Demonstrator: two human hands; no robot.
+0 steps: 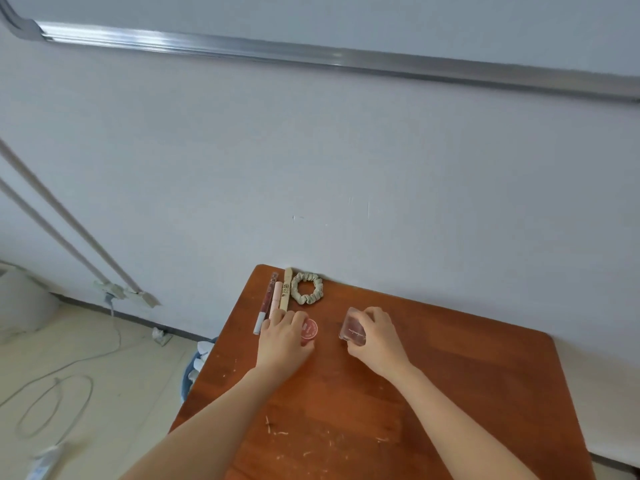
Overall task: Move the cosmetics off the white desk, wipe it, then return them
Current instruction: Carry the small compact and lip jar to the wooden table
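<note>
Red-brown wood, scuffed and flecked with pale scratches at its near edge, makes up the table (pixel 450 393). Both bare forearms reach across it. The left hand (pixel 282 339) curls over a round red compact (pixel 309 330) with pale lettering on its lid, thumb under its near edge and fingers over its left side. At 3 o'clock from it, the right hand (pixel 377 336) grips a clear square case (pixel 353 328) with a pinkish tint by its right side.

At 12 o'clock from the left hand, three slim tubes lie side by side, pointing at the wall (pixel 311 168): a dark red tube with a grey cap (pixel 266 303), a pale pink tube (pixel 276 299), and a beige tube (pixel 286 289) with dark print. Just at 3 o'clock of these lies a sage-green scrunchie (pixel 307 287), close against the wall.
</note>
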